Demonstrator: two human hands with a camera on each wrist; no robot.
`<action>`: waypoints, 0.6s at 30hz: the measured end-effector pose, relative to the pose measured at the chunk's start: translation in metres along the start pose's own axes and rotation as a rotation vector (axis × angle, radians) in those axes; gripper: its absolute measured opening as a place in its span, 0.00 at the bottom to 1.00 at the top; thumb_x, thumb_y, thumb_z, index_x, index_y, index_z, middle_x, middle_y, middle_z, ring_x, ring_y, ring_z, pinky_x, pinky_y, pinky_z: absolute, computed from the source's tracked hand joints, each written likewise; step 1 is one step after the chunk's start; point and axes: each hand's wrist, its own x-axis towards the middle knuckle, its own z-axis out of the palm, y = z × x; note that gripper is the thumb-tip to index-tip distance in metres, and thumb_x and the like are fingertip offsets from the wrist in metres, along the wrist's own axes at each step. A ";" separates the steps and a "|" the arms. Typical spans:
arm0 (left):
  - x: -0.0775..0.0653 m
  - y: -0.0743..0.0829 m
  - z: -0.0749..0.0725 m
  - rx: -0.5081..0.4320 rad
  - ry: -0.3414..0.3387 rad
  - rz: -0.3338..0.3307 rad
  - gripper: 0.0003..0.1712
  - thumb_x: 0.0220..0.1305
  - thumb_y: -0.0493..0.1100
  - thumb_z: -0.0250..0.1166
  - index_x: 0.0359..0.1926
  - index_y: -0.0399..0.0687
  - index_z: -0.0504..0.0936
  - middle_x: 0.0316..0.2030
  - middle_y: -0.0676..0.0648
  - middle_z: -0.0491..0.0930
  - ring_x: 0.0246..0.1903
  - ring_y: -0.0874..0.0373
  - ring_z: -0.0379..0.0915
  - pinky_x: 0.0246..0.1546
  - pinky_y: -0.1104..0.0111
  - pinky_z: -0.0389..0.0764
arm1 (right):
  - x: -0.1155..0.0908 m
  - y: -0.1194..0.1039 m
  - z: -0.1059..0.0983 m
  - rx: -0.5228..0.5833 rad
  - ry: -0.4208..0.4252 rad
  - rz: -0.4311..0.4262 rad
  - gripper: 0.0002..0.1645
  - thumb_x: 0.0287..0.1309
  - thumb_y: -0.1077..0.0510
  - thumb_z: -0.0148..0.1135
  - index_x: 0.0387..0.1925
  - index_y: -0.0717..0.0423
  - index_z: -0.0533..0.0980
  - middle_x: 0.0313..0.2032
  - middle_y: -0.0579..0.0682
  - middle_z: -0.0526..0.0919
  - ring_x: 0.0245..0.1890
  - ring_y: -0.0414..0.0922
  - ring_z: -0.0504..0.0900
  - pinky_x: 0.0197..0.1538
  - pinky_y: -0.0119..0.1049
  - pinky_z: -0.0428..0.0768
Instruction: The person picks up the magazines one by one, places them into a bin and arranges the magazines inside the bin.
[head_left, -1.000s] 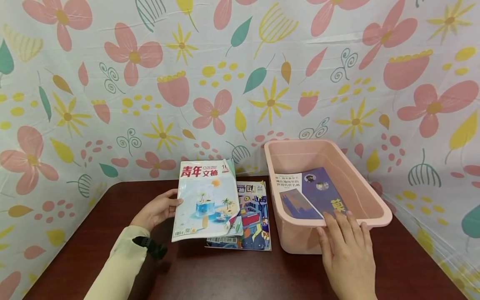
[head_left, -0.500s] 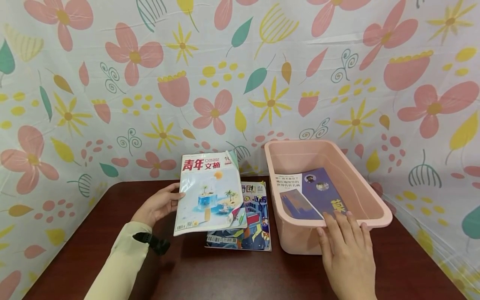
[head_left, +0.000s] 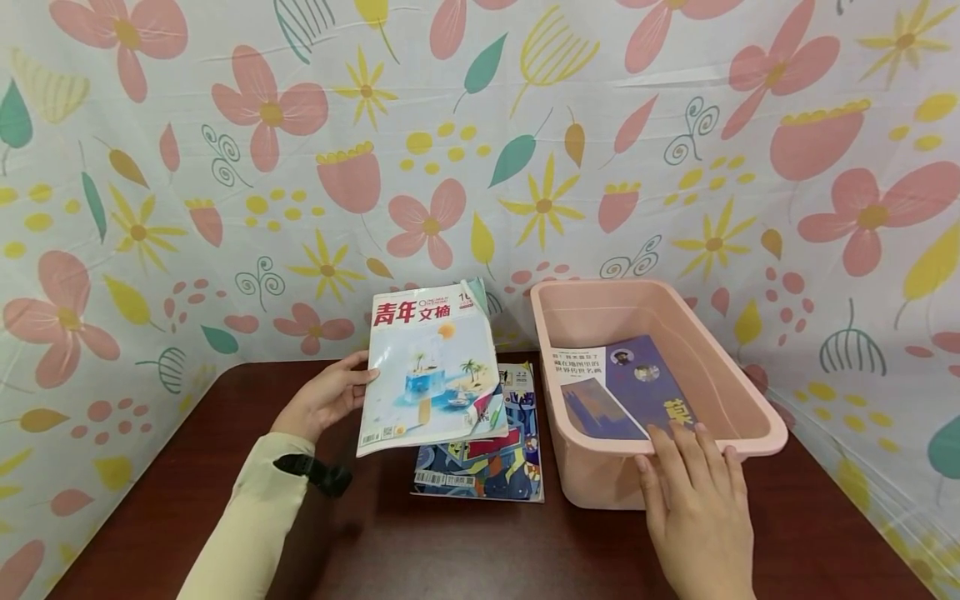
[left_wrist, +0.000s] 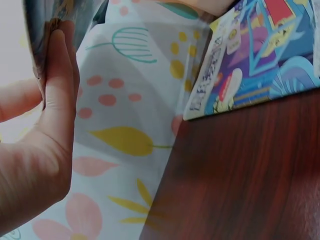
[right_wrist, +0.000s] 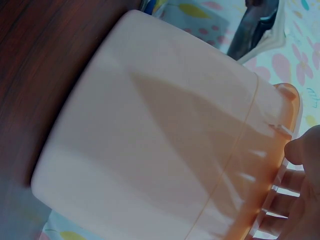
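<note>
My left hand (head_left: 322,402) pinches the left edge of a magazine (head_left: 435,367) with an ice-block and palm-tree cover, thumb on the front. It hangs tilted above a second, colourful magazine (head_left: 480,475) lying on the table, and hides much of it. In the left wrist view the held magazine (left_wrist: 37,40) appears edge-on, between thumb and fingers. My right hand (head_left: 697,508) rests on the near rim of a pink plastic tub (head_left: 607,483), its fingers laid over the rim. Inside the tub lies a purple and white book (head_left: 637,387).
The dark brown table (head_left: 420,550) reaches back to a hanging floral cloth (head_left: 450,167). The tub's wall stands to the right of the magazine on the table. A black strap (head_left: 315,473) is on my left wrist.
My left hand has raised the magazine and shifted it a little to the right, away from the lower magazine. My right hand has stayed on the tub's rim.
</note>
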 end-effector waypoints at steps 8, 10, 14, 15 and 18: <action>0.001 0.007 0.008 0.014 -0.033 0.023 0.31 0.72 0.34 0.52 0.72 0.40 0.53 0.43 0.47 0.80 0.40 0.55 0.82 0.41 0.65 0.80 | 0.000 0.000 0.000 0.003 0.000 0.001 0.33 0.72 0.38 0.38 0.53 0.60 0.75 0.51 0.63 0.75 0.59 0.64 0.67 0.68 0.60 0.53; 0.001 0.009 0.010 0.018 -0.036 0.029 0.31 0.72 0.33 0.51 0.72 0.40 0.53 0.43 0.48 0.80 0.40 0.55 0.82 0.40 0.65 0.80 | -0.001 0.000 0.001 0.001 -0.001 0.002 0.33 0.72 0.38 0.38 0.53 0.60 0.75 0.51 0.62 0.75 0.59 0.64 0.67 0.68 0.60 0.53; 0.000 0.014 0.016 0.006 -0.046 0.037 0.31 0.73 0.33 0.50 0.73 0.40 0.51 0.43 0.49 0.81 0.39 0.56 0.82 0.40 0.66 0.81 | -0.001 0.000 0.001 0.002 -0.002 0.002 0.33 0.72 0.38 0.38 0.53 0.60 0.74 0.51 0.62 0.75 0.59 0.64 0.67 0.68 0.59 0.53; 0.001 0.015 0.017 0.000 -0.053 0.040 0.31 0.73 0.32 0.49 0.73 0.40 0.51 0.43 0.49 0.81 0.39 0.56 0.82 0.39 0.66 0.81 | -0.001 0.000 0.001 0.002 -0.002 0.002 0.33 0.72 0.38 0.38 0.53 0.60 0.74 0.52 0.62 0.75 0.59 0.64 0.67 0.68 0.59 0.53; 0.002 0.018 0.021 -0.023 -0.061 0.039 0.32 0.73 0.32 0.49 0.73 0.40 0.50 0.42 0.49 0.82 0.39 0.56 0.82 0.39 0.66 0.81 | -0.001 0.000 0.001 0.004 0.000 0.002 0.33 0.72 0.38 0.38 0.53 0.60 0.74 0.52 0.62 0.75 0.59 0.64 0.67 0.68 0.59 0.53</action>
